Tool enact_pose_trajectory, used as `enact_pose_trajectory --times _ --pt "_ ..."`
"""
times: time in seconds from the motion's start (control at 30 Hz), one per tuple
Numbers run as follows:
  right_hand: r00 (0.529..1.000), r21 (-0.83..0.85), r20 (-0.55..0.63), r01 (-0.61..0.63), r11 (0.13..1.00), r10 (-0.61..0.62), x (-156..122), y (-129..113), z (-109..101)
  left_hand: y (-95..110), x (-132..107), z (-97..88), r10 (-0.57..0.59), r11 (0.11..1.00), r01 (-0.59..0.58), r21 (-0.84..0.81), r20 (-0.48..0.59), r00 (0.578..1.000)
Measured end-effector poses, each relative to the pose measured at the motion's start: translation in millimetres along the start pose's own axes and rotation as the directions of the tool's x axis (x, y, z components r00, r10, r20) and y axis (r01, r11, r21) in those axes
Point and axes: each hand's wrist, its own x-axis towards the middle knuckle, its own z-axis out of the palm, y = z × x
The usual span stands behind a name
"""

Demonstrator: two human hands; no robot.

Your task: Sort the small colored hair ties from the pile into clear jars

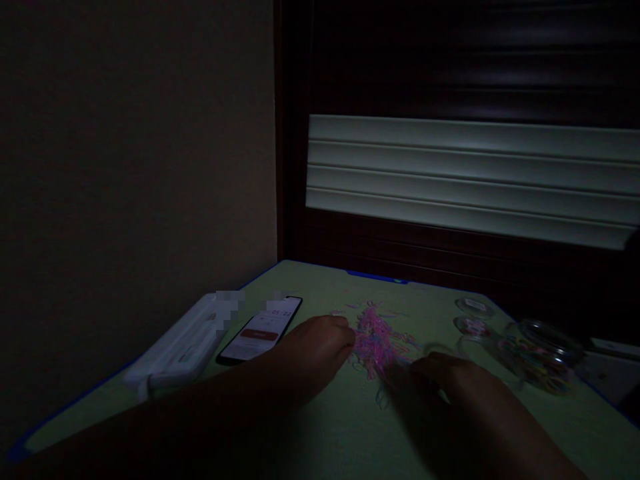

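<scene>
A loose heap of thin rubber bands (376, 337), mostly pink with some pale and bluish ones, lies on the green tabletop. My left hand (323, 347) is at the heap's left edge, its fingers curled and pressed together. Whatever they hold, if anything, is hidden. To the right of the heap, my right hand (453, 380) is low over the table with fingers bent inward and closed. Dim light and blur hide what is at its fingertips. A clear jar (543, 353) with multicoloured bands inside is beyond my right hand.
Left of my left hand are a phone (260, 333) with a lit screen and a white power strip (175, 347) with a cord. Near the jar are a clear round lid (473, 305) and a small round container (471, 327). A wall and dark panelling border the table (320, 280).
</scene>
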Motion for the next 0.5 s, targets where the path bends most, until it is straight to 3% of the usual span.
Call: enact_pose_trajectory --times 0.37,0.5 --pt "1.000 -0.017 0.000 0.008 1.000 -0.008 0.3 -1.1 -1.2 -1.0 3.2 1.8 0.004 0.999 -0.004 -0.035 0.001 1.000" --pt "0.999 -0.019 0.035 0.002 1.000 -0.001 -1.5 -0.6 -3.1 4.0 3.3 2.7 0.022 0.995 -0.027 -0.095 -0.045 0.999"
